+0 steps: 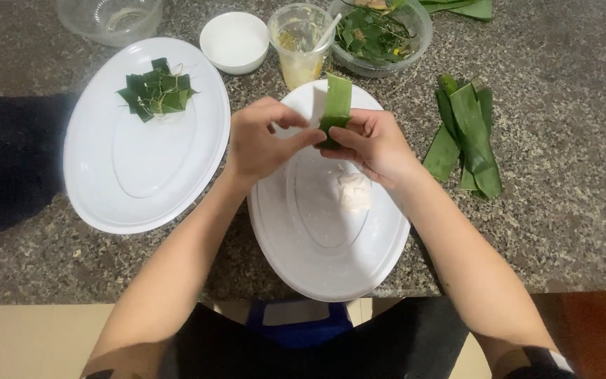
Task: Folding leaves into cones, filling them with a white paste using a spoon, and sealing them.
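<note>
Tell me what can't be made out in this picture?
All head view:
- Lower end of the leaf strip: hidden between the left hand and right hand.
- Contents of the cup: blurred behind cloudy plastic.
- Clear bowl: cut off by the top edge.
- Leaf bowl: top cut off; the scraps are too tangled to count.
- White lump on the plate: too blurred to identify.

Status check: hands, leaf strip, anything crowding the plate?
Left hand and right hand both pinch the green leaf strip above the near plate. White lump on plate. Nothing blocking.
</note>
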